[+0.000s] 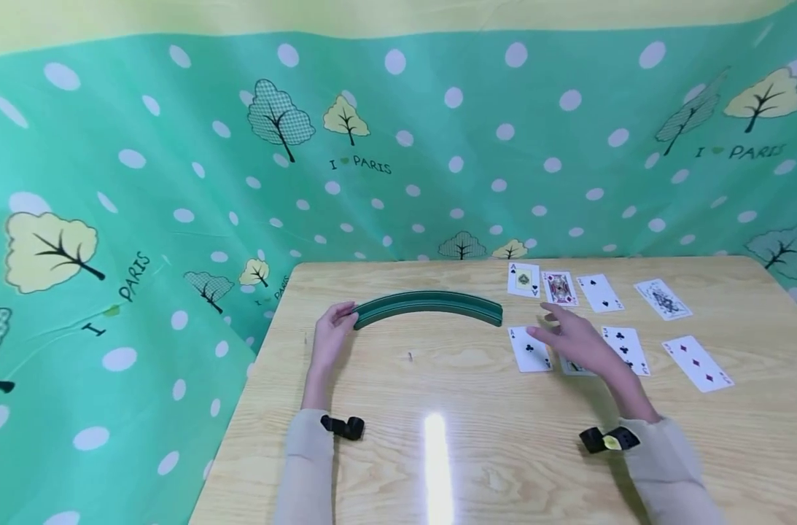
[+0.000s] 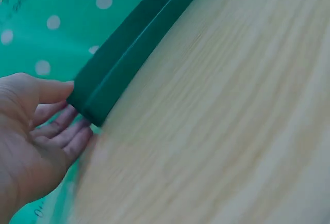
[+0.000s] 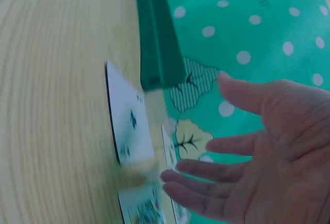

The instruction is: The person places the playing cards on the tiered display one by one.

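Note:
A curved green playing card holder (image 1: 428, 300) lies across the table with grooves along its length. My left hand (image 1: 333, 334) pinches its left end, the thumb (image 2: 55, 91) at the corner and the other fingers round the end. My right hand (image 1: 578, 340) is over the playing cards, its fingers spread with nothing in them. Beneath it, a face-up card (image 1: 574, 367) is mostly hidden. The ace of clubs (image 1: 528, 350) lies beside its thumb. In the right wrist view, the holder's right end (image 3: 160, 69) is apart from that hand.
Behind the right hand lie an ace of spades (image 1: 524, 280), a king (image 1: 560, 289), a two of spades (image 1: 601, 293) and a joker (image 1: 663, 299). A clubs card (image 1: 625, 348) and a diamonds card (image 1: 698, 363) lie to the right. A green polka-dot cloth (image 1: 398, 182) hangs behind the wooden table (image 1: 385, 408).

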`<state>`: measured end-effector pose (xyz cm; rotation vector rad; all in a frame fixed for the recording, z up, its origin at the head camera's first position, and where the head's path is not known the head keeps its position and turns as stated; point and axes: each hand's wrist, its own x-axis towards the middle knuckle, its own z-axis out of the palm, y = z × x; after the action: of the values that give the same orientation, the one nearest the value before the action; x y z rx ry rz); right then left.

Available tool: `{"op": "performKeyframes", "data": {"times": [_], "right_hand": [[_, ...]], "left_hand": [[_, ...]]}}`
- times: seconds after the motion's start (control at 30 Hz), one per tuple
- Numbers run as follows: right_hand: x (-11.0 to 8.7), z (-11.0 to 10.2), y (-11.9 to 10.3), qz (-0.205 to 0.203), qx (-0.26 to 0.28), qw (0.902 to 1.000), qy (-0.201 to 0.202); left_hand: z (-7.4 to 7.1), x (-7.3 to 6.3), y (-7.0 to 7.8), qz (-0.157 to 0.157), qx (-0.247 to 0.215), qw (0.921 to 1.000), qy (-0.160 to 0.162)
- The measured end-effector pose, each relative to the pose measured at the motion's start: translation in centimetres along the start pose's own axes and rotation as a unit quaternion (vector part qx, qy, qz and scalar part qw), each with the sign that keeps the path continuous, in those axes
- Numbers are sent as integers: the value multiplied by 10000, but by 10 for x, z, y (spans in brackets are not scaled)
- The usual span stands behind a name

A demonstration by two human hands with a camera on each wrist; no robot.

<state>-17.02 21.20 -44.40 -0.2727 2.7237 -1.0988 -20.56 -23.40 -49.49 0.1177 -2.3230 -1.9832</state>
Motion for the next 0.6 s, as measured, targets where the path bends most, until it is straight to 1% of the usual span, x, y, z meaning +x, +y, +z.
{"op": "performKeyframes", "data": {"times": [0.07,0.17,0.33,0.43,0.53,0.6], "right_hand": [[4,5,-2,110,147,9998,-77],[10,12,-5,385,152,9991,9],[18,22,-5,827,-32,9963,246],[21,26,-7,825,-145,9962,235],[20,29,-11,760,-249,9967,116],[20,31,-13,727,-317,9968,48]], "left_hand": [[1,3,-3,14,-214,9997,100],[3,3,-6,17,-259,9994,219],[5,1,-9,-122,-85,9996,221],[5,2,-9,-220,-38,9996,175],[4,-2,4,-289,25,9995,101],[4,-2,5,-384,39,9992,62]]}}
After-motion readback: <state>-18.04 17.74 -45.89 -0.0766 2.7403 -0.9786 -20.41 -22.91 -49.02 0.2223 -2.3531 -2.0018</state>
